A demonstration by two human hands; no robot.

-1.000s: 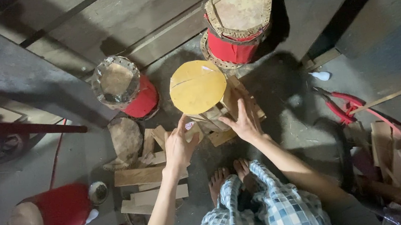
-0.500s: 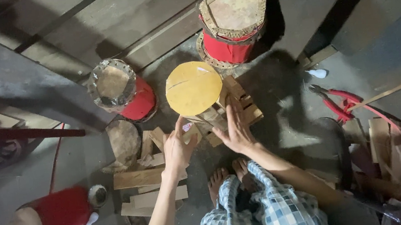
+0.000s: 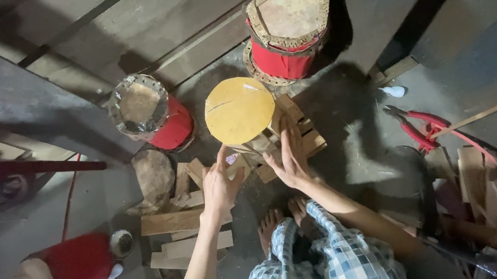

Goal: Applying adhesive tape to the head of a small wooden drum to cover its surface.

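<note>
a: where's the drum frame [image 3: 261,138]?
b: on the floor before the feet, yellow disc [image 3: 239,109] on top.
a: hands?
b: left hand [image 3: 219,185] fingers curled on its wooden slats; right hand [image 3: 290,156] flat, fingers together, pressed against its side.

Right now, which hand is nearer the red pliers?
Right. The right hand lies on the wooden slats under the yellow disc, left of the pliers; the left hand is farther left.
</note>
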